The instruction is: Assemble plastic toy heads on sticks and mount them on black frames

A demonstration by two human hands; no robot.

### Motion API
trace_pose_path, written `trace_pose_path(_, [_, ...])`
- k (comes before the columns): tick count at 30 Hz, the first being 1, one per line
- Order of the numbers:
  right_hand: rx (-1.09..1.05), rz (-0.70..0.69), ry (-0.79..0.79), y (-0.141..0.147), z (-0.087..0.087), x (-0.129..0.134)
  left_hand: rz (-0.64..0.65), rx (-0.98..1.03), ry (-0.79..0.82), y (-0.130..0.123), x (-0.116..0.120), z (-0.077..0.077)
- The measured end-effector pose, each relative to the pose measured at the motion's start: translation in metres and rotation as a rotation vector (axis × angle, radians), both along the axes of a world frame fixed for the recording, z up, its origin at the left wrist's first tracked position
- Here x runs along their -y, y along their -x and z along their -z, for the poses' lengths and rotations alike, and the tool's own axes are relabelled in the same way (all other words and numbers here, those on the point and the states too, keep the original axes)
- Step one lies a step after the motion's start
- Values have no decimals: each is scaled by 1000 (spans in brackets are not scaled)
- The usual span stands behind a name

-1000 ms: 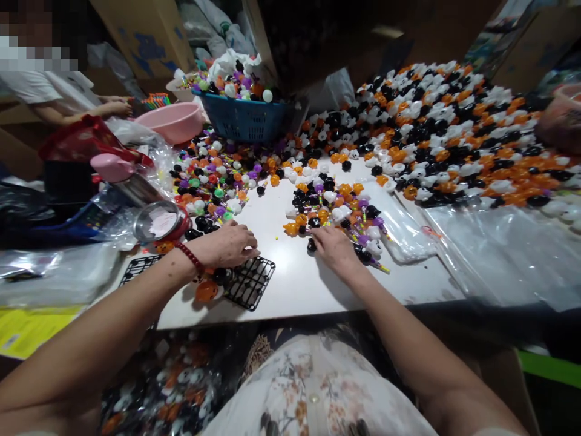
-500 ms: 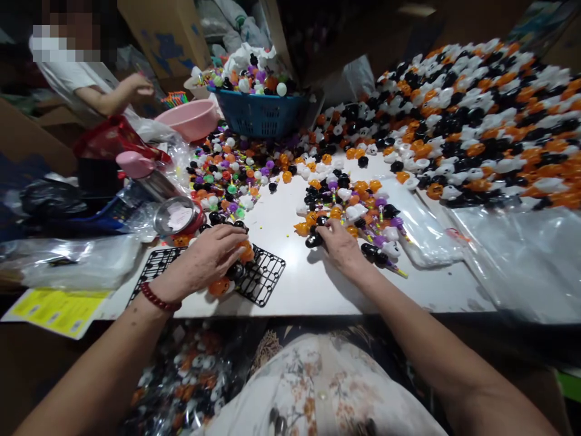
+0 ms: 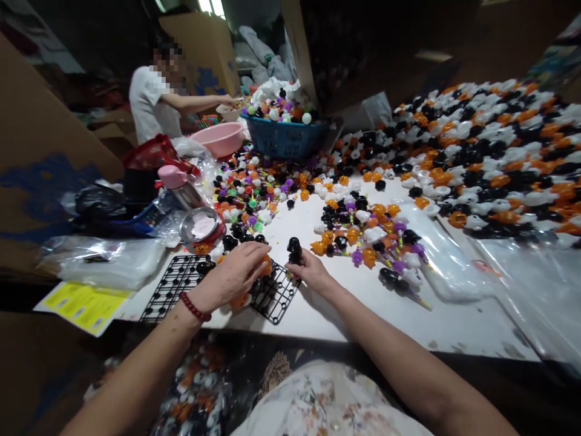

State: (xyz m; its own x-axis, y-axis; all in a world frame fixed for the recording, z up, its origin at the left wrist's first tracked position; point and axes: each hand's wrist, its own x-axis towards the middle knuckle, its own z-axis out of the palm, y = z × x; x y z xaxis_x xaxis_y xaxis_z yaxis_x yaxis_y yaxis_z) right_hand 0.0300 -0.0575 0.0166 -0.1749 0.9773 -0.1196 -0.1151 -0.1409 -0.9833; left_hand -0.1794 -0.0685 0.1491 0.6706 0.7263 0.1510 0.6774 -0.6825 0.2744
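My right hand (image 3: 314, 274) pinches a small black plastic figure (image 3: 294, 249) by its lower end and holds it upright above the right part of a black plastic grid rack (image 3: 276, 293). My left hand (image 3: 238, 275) curls over orange and black figures on the rack, and an orange figure (image 3: 267, 264) shows at its fingertips. The undersides of the left fingers are hidden. More black figures (image 3: 230, 242) stand behind that hand. On the white table to the right lies a pile of figures on thin, coloured sticks, with an orange pumpkin (image 3: 353, 235) among them.
A large heap of white, orange and black figures (image 3: 472, 157) fills the back right. Clear plastic bags (image 3: 445, 260) lie at the right. Behind are a blue basket (image 3: 281, 138), a pink basin (image 3: 222, 139) and a flask (image 3: 181, 188). A co-worker (image 3: 154, 103) stands back left.
My right hand has brought a black figure from the pile leftward to the rack and turned it upright. My left hand stays over the rack. The camera view has shifted; the co-worker's arm now reaches out.
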Motion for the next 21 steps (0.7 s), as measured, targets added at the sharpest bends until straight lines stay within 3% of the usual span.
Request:
trace_pose_path(7, [31, -29, 24, 1, -8, 4, -22, 23, 8, 0, 2, 4])
trace_pose_path(16, [384, 67, -236, 7, 4, -4, -28, 66, 23, 3, 0, 8])
trace_pose_path(21, [443, 68, -257, 7, 1, -5, -29, 73, 32, 4, 0, 9])
